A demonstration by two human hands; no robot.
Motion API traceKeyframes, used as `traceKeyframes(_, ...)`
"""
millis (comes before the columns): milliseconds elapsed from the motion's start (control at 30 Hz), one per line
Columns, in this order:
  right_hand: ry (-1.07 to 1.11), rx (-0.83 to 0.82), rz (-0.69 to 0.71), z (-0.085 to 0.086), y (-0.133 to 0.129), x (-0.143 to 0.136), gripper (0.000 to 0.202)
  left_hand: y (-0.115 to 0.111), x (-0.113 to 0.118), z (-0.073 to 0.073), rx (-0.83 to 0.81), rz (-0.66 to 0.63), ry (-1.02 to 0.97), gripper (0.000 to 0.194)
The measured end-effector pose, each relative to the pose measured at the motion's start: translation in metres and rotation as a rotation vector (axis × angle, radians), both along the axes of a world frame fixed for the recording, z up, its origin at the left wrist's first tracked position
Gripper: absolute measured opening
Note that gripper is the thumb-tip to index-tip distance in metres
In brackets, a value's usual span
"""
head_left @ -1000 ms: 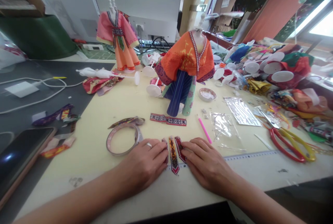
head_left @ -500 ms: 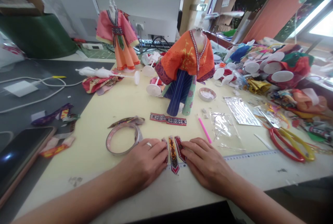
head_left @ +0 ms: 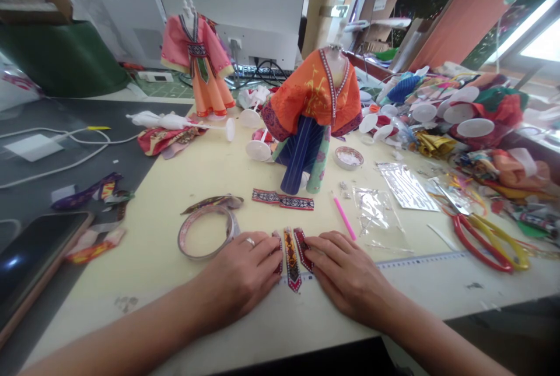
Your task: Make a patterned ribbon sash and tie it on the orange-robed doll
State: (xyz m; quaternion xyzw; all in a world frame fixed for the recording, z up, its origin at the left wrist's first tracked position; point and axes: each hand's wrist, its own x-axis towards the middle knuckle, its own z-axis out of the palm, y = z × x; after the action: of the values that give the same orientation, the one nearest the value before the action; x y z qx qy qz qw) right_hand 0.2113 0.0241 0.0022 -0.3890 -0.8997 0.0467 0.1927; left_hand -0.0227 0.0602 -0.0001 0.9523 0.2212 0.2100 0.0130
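Observation:
Three short patterned woven ribbon pieces lie side by side between my hands at the table's front. The middle ribbon piece (head_left: 292, 259) is yellow and black with a red pointed end, and neither hand touches it. My left hand (head_left: 249, 271), a ring on one finger, rests with bent fingers closed together on the left ribbon piece (head_left: 277, 255), mostly covering it. The fingers of my right hand (head_left: 345, 271) press on the outer edge of the right, dark red ribbon piece (head_left: 301, 245). Both thumbs are largely hidden. Under the ribbons runs a clear ruler (head_left: 415, 263).
Beside my left hand lies a tape roll (head_left: 181, 236). Behind the ribbons are a longer ribbon strip (head_left: 286, 201), a pink pen (head_left: 344, 218) and a doll form in an orange robe (head_left: 312, 96). Scissors (head_left: 485, 242) lie right; a phone (head_left: 39, 265) lies left.

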Motion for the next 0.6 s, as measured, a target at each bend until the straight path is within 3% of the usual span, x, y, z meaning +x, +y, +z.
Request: traceKeyframes(600, -0.006, 0.022, -0.004, -0.0005, 0.0001, 0.0003, 0.024, 0.0005, -0.0027, 0.0036, -0.051, -0.018, 0.021, 0.024)
